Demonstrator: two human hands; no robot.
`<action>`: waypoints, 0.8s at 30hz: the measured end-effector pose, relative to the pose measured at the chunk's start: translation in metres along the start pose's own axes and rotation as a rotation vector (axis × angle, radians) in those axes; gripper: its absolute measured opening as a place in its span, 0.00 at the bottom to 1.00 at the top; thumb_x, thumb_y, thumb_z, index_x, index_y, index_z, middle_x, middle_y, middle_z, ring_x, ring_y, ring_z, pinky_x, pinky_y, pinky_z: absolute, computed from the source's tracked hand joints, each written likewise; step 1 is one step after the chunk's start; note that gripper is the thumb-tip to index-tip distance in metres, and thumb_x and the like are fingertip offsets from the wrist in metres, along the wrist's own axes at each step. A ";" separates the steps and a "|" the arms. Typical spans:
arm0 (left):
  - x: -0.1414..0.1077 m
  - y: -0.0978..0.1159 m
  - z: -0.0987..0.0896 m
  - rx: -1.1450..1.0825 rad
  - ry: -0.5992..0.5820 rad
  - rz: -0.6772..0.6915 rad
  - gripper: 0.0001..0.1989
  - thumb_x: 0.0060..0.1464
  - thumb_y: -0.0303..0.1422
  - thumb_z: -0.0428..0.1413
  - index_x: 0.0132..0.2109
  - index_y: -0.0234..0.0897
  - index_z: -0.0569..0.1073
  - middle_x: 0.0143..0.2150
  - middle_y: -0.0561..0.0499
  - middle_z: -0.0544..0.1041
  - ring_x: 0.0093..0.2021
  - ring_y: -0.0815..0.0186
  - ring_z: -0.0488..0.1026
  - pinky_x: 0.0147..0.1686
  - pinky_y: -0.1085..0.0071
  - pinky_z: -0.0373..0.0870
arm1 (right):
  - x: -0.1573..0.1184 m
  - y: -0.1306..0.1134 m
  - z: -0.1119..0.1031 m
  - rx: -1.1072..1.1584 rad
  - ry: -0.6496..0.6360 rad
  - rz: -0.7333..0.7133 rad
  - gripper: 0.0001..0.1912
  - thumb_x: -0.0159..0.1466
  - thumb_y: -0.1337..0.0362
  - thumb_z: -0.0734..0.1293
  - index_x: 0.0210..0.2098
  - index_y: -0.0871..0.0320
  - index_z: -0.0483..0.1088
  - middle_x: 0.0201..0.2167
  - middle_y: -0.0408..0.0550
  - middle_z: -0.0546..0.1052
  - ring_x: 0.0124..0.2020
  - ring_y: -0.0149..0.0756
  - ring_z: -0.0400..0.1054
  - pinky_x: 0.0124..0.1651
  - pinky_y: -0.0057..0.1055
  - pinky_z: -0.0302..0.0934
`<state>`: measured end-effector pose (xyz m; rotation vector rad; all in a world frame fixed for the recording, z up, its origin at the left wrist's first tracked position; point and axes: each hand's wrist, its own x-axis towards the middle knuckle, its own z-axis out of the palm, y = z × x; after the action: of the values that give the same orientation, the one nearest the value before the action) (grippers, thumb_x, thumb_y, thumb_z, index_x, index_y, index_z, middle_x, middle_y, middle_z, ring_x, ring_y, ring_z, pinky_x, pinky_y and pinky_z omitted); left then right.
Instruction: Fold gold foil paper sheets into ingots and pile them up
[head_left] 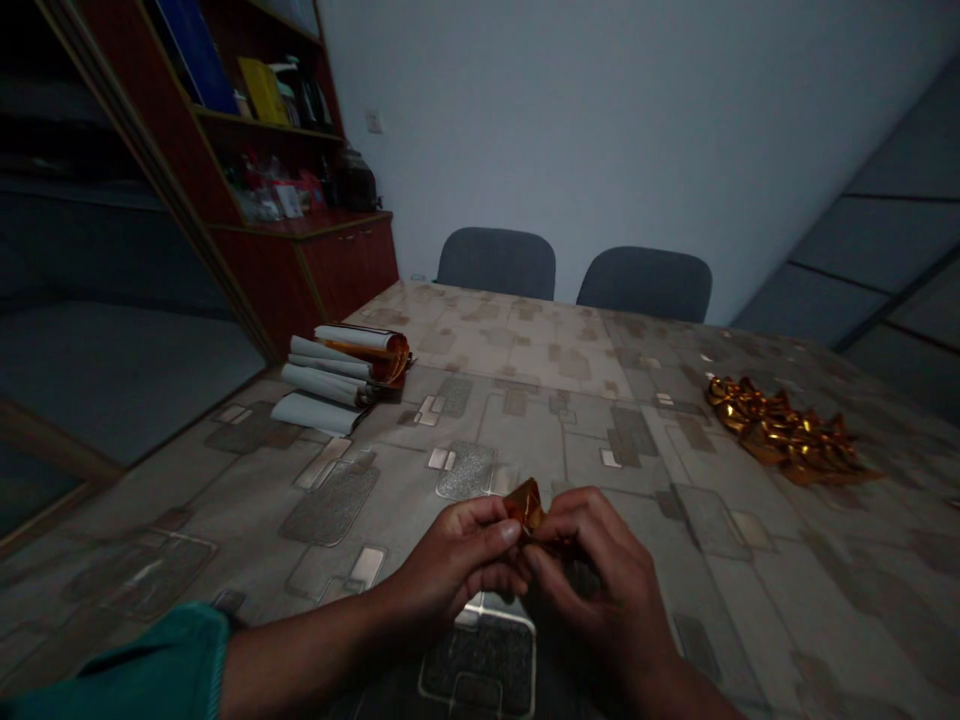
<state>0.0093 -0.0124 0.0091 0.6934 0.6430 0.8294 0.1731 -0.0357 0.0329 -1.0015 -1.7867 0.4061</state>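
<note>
A small piece of shiny gold foil paper point(525, 503), partly folded, is held between both hands above the near part of the table. My left hand point(469, 550) pinches its left side, with the thumb on the near face. My right hand point(596, 555) has its fingers and thumb closed on the right side of the same piece. The fingers hide the paper's lower part. Several folded gold pieces point(780, 430) lie grouped at the right of the table. At the left lie curled stacks of gold paper with pale backs point(330, 375).
The table point(525, 400) has a patterned cover. Two grey chairs point(495, 262) point(645, 283) stand at its far edge, before a pale wall. A reddish wooden cabinet point(349, 265) with loaded shelves is at the back left.
</note>
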 end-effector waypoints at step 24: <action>-0.005 0.007 -0.001 -0.189 -0.234 -0.175 0.17 0.51 0.36 0.67 0.46 0.30 0.77 0.39 0.44 0.78 0.38 0.65 0.77 0.38 0.74 0.72 | -0.002 -0.006 -0.010 -0.149 -0.097 -0.147 0.11 0.62 0.67 0.70 0.44 0.56 0.70 0.35 0.49 0.76 0.34 0.38 0.74 0.33 0.30 0.72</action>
<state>0.0030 -0.0129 0.0145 0.5438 0.4020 0.6258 0.1800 -0.0427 0.0399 -0.9586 -1.9873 0.2353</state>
